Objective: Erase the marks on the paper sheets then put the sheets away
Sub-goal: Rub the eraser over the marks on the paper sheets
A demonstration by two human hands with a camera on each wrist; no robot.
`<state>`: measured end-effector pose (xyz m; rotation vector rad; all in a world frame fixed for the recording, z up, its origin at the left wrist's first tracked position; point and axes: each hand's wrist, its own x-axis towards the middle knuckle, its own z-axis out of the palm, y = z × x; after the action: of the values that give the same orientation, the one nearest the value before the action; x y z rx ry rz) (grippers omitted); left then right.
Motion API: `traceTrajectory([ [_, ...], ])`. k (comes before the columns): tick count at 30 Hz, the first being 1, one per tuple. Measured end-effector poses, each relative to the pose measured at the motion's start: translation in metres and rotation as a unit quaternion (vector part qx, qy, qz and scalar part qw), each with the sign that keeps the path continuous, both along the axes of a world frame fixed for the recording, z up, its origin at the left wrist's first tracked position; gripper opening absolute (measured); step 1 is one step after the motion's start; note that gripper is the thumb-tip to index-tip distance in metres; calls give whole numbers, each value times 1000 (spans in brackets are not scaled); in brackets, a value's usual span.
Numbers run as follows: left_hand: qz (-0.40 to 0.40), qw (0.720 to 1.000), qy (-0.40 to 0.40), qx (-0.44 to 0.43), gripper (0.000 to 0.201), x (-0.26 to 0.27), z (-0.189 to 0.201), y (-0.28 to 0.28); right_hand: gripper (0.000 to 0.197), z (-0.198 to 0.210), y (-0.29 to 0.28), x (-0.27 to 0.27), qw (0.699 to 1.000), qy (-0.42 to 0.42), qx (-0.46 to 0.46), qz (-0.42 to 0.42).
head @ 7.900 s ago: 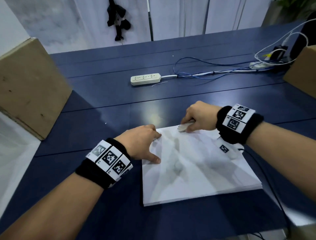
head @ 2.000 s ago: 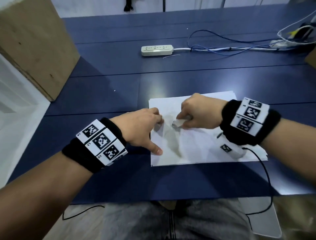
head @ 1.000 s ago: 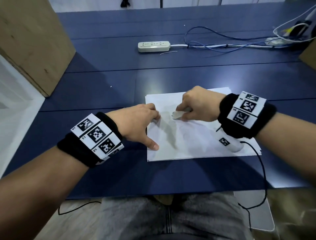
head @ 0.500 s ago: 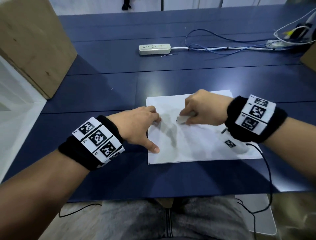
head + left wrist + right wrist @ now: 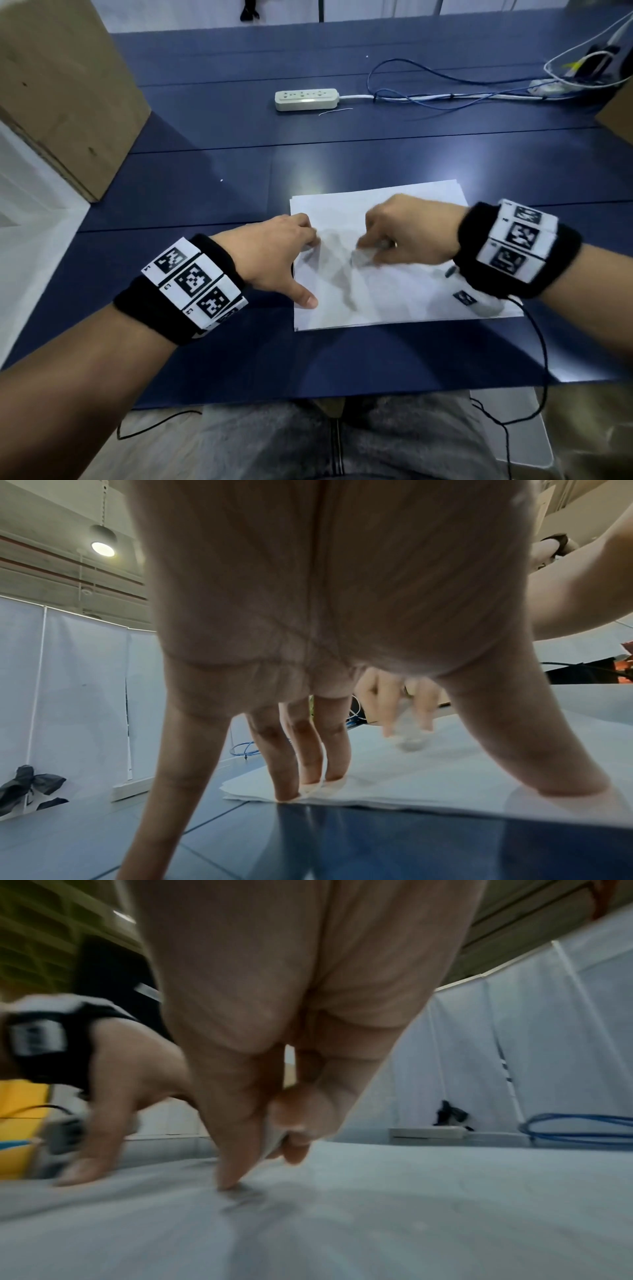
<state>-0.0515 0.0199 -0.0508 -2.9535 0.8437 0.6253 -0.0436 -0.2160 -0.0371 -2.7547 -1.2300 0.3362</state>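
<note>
A small stack of white paper sheets [image 5: 404, 291] lies on the dark blue table [image 5: 212, 198] in front of me. My left hand [image 5: 274, 253] presses the stack's left edge with spread straight fingers [image 5: 301, 777], thumb near the front corner. My right hand [image 5: 400, 233] pinches a whitish eraser [image 5: 361, 257] and holds its tip on the top sheet; hand and eraser are motion-blurred. In the right wrist view the eraser [image 5: 274, 1139] sits between thumb and fingers, over faint grey marks [image 5: 243, 1196] on the paper [image 5: 411, 1204]. In the left wrist view the eraser [image 5: 409, 731] is blurred.
A white power strip [image 5: 306, 99] with blue and white cables [image 5: 445, 92] lies at the far side. A cardboard box [image 5: 61, 89] stands at the left, another box corner [image 5: 616, 116] at the right. A black wrist cable [image 5: 537, 359] trails over the table's near edge.
My right hand keeps rubbing the eraser over the sheet in short strokes, now blurred with motion. The left hand stays pressed on the left edge. Earlier the eraser worked at the far edge.
</note>
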Motion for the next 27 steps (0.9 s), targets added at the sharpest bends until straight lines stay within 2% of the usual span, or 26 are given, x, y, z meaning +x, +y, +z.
traceTrajectory([
  [3, -4, 1000, -1, 6, 102, 1, 0, 0, 23, 0, -1, -26, 991, 113, -29, 69],
  [4, -5, 1000, -1, 7, 102, 1, 0, 0, 25, -1, -2, -27, 989, 120, -42, 72],
  [6, -7, 1000, -1, 8, 101, 1, 0, -1, 26, -2, -3, -14, 996, 77, -32, 42],
  [9, -9, 1000, 1, 3, 98, 0, 1, -2, 16, -1, -2, 13, 999, 1, -17, -42],
  [11, -9, 1000, -2, -2, 97, 1, 1, 0, 25, -2, -5, 19, 998, -25, -25, -61],
  [13, -6, 1000, -1, -1, 98, 1, 0, 1, 30, -2, -5, 7, 999, -18, -18, -25],
  [15, -9, 1000, -3, 3, 100, 1, -1, 1, 29, -1, -5, -15, 998, 44, -20, 43],
  [17, -10, 1000, -2, 3, 102, 1, -1, 0, 26, -2, -4, -28, 990, 97, -59, 81],
  [19, -9, 1000, -1, 6, 101, 2, -1, -1, 26, 0, -3, -24, 991, 98, -64, 65],
  [21, -9, 1000, -3, 6, 97, 2, -1, -1, 22, 0, 1, -7, 997, 53, -49, 26],
  [24, -6, 1000, -2, -4, 92, 0, 0, 0, 47, 0, 3, 14, 999, -27, -29, -30],
  [26, -6, 1000, -4, -4, 94, 1, -1, 1, 54, -1, 1, 10, 999, -26, -14, -28],
  [27, -4, 1000, -3, -2, 97, 2, -1, 1, 48, 0, 0, 3, 1000, 9, -11, -17],
])
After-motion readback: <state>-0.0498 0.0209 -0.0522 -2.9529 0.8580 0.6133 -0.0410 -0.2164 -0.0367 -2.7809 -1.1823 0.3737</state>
